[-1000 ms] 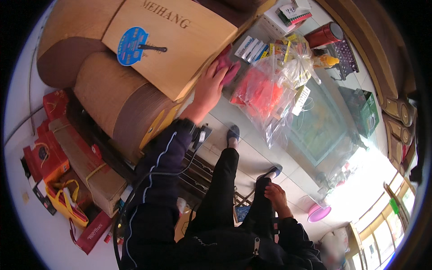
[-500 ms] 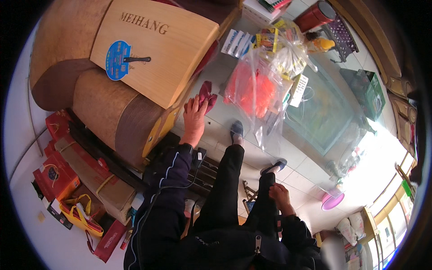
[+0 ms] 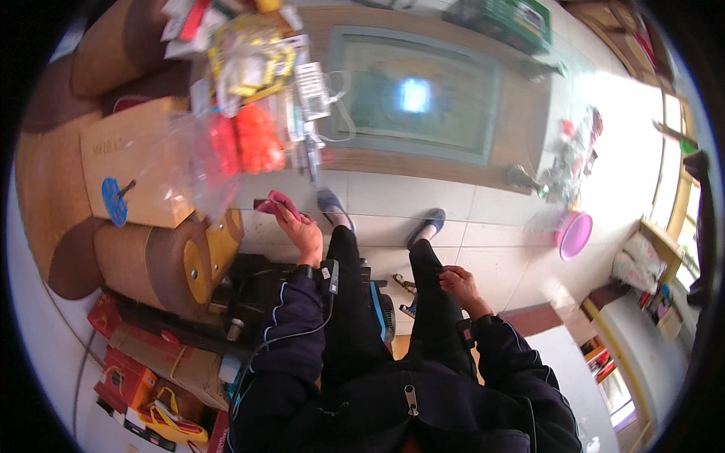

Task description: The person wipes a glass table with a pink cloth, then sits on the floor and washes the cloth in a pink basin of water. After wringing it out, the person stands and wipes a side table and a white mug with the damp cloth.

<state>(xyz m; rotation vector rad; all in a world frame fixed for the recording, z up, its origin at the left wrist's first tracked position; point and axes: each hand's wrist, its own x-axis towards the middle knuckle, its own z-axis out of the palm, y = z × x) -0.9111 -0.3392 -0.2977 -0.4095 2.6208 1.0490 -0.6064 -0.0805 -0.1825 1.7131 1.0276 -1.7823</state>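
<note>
A maroon cloth [image 3: 278, 204] is bunched in my left hand [image 3: 303, 235], pinched between thumb and fingers above the tiled floor. It hangs just below the clear plastic bag [image 3: 205, 162] at the table's near left end. My right hand [image 3: 459, 287] hangs beside my right thigh with its fingers curled in, and nothing shows in it. To the left, a pale wooden board [image 3: 143, 162] lies on the brown sofa [image 3: 128, 260], bearing a blue round-ended label [image 3: 115, 202] and a small dark handle.
Ahead stands a long glass-topped table [image 3: 415, 90], its left end heaped with packages and an orange-red bag [image 3: 258, 140]. A green box [image 3: 510, 23] sits far right on it. A purple basin [image 3: 575, 235] rests on the floor at right. Red boxes [image 3: 124, 377] crowd the lower left.
My view has swung to the right, so the sofa and board now appear further left. My left hand still grips the cloth, drawn in closer to me. My right hand remains by my thigh.
</note>
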